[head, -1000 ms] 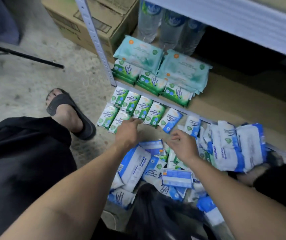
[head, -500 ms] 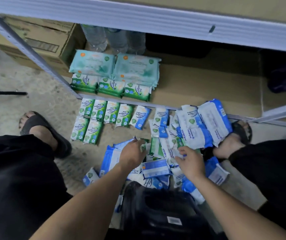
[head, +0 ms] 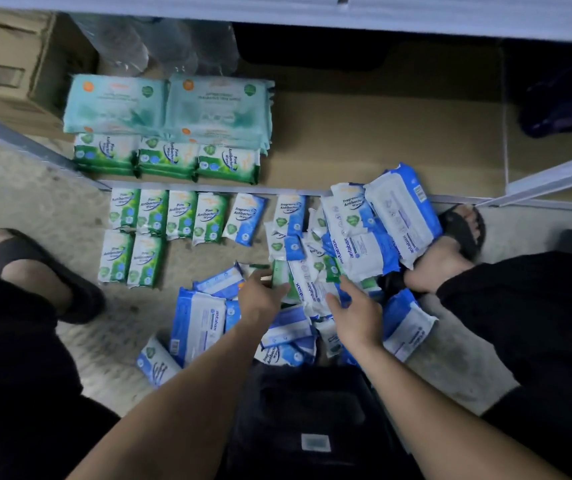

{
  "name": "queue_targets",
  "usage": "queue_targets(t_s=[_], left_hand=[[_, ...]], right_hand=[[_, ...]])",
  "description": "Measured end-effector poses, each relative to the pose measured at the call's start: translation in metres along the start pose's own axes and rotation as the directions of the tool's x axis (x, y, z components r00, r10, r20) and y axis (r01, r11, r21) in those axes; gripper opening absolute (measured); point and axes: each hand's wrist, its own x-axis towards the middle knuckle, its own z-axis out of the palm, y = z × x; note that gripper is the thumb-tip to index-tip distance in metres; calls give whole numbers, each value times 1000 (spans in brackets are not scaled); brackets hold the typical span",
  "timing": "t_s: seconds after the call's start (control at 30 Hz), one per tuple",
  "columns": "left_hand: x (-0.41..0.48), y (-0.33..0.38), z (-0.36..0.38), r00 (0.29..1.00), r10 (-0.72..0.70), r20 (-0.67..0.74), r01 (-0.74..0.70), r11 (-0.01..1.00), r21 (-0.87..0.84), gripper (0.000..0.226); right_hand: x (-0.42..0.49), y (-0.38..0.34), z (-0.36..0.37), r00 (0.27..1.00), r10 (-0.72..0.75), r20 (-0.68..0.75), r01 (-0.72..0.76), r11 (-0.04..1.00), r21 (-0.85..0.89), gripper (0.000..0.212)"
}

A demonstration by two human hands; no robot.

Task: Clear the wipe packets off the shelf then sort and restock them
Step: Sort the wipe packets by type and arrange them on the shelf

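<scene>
Pale teal wipe packs (head: 115, 105) and green pine packs (head: 167, 157) lie sorted on the left of the bottom shelf (head: 381, 140). On the floor in front, small green packets (head: 153, 211) lie in two rows, with two small blue packets (head: 248, 216) beside them. A loose pile of blue-and-white packets (head: 364, 251) covers the floor to the right. My left hand (head: 260, 299) reaches into the pile, its fingertips on a green packet (head: 279, 284). My right hand (head: 357, 313) hovers over the pile with its fingers spread and relaxed, and it holds nothing.
A cardboard box (head: 7, 64) and clear water bottles (head: 160, 46) stand at the shelf's back left. My sandalled feet (head: 35, 271) flank the packets, the right foot (head: 451, 244) touching the pile. A black bag (head: 312, 410) lies between my knees. The upper shelf edge (head: 277, 15) overhangs.
Both hands moved from the sorted rows back down to the loose pile. My view swung right and closer. The right hand's fingers have spread.
</scene>
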Motion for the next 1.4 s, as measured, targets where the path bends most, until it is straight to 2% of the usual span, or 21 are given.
queue_targets(t_s=[0.1, 0.2, 0.4, 0.53, 0.67, 0.8, 0.87, 1.07, 1.13, 1.27, 1.4], left_hand=[[6, 1, -3, 994, -106, 43, 109, 989, -96, 52], [10, 1, -10, 985, -138, 106, 153, 977, -148, 49], [-1, -8, -34, 984, -106, 144, 140, 958, -249, 10], [-8, -12, -46, 989, -101, 111, 130, 945, -298, 12], [-9, -13, -52, 997, -62, 45, 72, 956, -283, 15], [-11, -17, -55, 1000, -30, 7, 31, 966, -257, 4], [-13, -19, -57, 999, -23, 24, 29, 967, -252, 7], [-14, -24, -54, 997, -39, 61, 56, 951, -305, 15], [-12, -28, -53, 995, -56, 81, 80, 938, -337, 17], [-9, -29, -51, 990, -91, 112, 128, 911, -392, 7], [-13, -25, -51, 983, -126, 132, 171, 891, -421, 12]], right_hand=[[2, -7, 5, 997, 70, -16, -70, 997, -14, 52], [2, -13, 14, 992, 111, -57, -114, 992, -45, 55], [3, -33, 34, 985, 166, -45, -171, 969, -180, 61], [9, -40, 33, 973, 229, -27, -231, 959, -164, 54], [7, -45, 37, 976, 210, -62, -216, 968, -125, 44], [9, -50, 48, 967, 237, -90, -248, 957, -150, 63], [11, -59, 51, 951, 296, -87, -307, 938, -160, 73], [20, -77, 58, 910, 407, -80, -415, 896, -159, 80], [22, -74, 62, 908, 409, -89, -418, 894, -160, 78], [24, -66, 61, 911, 395, -119, -408, 905, -116, 67], [16, -59, 53, 928, 349, -126, -362, 927, -101, 55]])
